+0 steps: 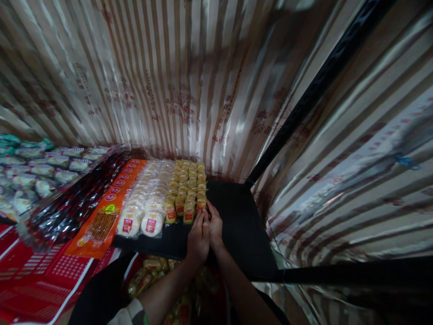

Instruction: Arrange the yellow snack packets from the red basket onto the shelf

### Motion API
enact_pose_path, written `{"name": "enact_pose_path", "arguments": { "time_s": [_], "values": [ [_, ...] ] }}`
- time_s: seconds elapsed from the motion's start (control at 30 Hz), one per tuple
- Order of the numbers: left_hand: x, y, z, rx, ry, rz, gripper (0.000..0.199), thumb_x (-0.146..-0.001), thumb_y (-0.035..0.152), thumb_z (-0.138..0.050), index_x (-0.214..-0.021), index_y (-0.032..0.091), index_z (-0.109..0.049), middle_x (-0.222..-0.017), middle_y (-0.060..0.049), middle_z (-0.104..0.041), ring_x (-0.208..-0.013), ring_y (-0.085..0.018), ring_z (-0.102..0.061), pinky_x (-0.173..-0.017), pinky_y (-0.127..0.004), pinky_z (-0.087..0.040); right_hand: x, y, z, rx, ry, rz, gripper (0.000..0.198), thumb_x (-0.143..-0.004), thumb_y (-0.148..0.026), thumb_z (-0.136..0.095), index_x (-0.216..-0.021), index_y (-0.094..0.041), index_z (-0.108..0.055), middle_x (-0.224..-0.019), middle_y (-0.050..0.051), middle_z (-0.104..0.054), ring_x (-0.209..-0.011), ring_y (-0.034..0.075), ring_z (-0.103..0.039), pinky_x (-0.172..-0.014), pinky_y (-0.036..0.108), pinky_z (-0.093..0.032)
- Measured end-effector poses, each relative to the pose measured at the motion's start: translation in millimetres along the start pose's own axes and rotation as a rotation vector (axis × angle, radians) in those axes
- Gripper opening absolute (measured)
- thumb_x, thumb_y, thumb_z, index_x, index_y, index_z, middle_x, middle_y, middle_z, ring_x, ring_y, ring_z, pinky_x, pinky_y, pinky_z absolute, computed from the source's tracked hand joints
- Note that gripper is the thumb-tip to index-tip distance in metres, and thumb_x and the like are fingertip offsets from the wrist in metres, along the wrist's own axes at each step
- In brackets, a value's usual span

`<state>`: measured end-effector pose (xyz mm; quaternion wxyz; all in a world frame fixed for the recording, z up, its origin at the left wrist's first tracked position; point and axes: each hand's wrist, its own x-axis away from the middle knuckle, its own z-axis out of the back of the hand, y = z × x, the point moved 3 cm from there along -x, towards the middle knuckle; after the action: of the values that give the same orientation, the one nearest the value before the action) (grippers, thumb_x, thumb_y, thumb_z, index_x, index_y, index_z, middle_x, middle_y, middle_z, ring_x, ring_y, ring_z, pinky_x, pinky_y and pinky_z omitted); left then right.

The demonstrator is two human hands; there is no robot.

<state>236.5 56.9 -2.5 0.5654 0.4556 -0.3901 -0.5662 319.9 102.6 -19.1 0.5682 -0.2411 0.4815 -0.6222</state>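
Observation:
Rows of small yellow snack packets (182,185) with red labels stand packed together on a black shelf (237,221). At the front right corner of these rows, my left hand (198,239) and my right hand (215,228) meet side by side. Their fingers are closed about the lower end of a yellow snack packet (201,202), which they partly cover. Left of the yellow rows lie two stacks of round white crackers (152,223) in clear wrap. Beneath my forearms, more yellow packets (149,275) fill a dim container.
Further left are an orange bag of stick snacks (104,221), dark shiny packs (77,198) and many white packets (42,169). Red baskets (57,271) stand below the shelf front. A black metal post (304,104) rises at the right, before striped sheeting (189,81).

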Motion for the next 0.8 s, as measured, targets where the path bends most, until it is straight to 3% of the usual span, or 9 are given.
{"name": "enact_pose_path", "arguments": {
  "time_s": [0.3, 0.5, 0.67, 0.8],
  "values": [
    [0, -1, -2, 0.043, -0.012, -0.031, 0.046, -0.088, 0.028, -0.034, -0.129, 0.012, -0.047, -0.139, -0.009, -0.042, -0.130, -0.019, -0.037, -0.112, -0.037, -0.026, -4, 3, -2, 0.035, -0.026, -0.003, 0.048, -0.080, -0.031, -0.041, -0.124, -0.016, -0.055, -0.122, 0.009, -0.059, -0.110, 0.021, -0.054, -0.098, 0.036, -0.040],
    [3, 2, -1, 0.035, 0.002, -0.034, 0.046, -0.089, 0.026, -0.031, -0.130, 0.011, -0.047, -0.139, -0.009, -0.043, -0.129, -0.018, -0.038, -0.112, -0.036, -0.027, 0, 1, 2, 0.098, 0.054, -0.024, 0.051, -0.076, -0.032, -0.043, -0.122, -0.013, -0.054, -0.121, 0.013, -0.057, -0.111, 0.024, -0.050, -0.095, 0.038, -0.041],
    [0, 0, -1, 0.030, -0.002, 0.029, 0.044, -0.088, 0.027, -0.033, -0.125, 0.010, -0.051, -0.137, -0.011, -0.045, -0.128, -0.018, -0.040, -0.112, -0.036, -0.028, 3, -1, 0, 0.072, -0.038, -0.001, 0.053, -0.073, -0.024, -0.040, -0.124, -0.015, -0.052, -0.118, 0.011, -0.058, -0.103, 0.021, -0.053, -0.090, 0.035, -0.044],
    [7, 4, 4, -0.022, 0.018, -0.009, 0.043, -0.087, 0.024, -0.032, -0.122, 0.010, -0.053, -0.134, -0.012, -0.049, -0.126, -0.019, -0.043, -0.110, -0.036, -0.030, 12, -5, 6, 0.097, 0.022, -0.025, 0.056, -0.071, -0.023, -0.043, -0.126, -0.014, -0.049, -0.123, 0.013, -0.053, -0.105, 0.022, -0.051, -0.087, 0.034, -0.046]
  ]
}}
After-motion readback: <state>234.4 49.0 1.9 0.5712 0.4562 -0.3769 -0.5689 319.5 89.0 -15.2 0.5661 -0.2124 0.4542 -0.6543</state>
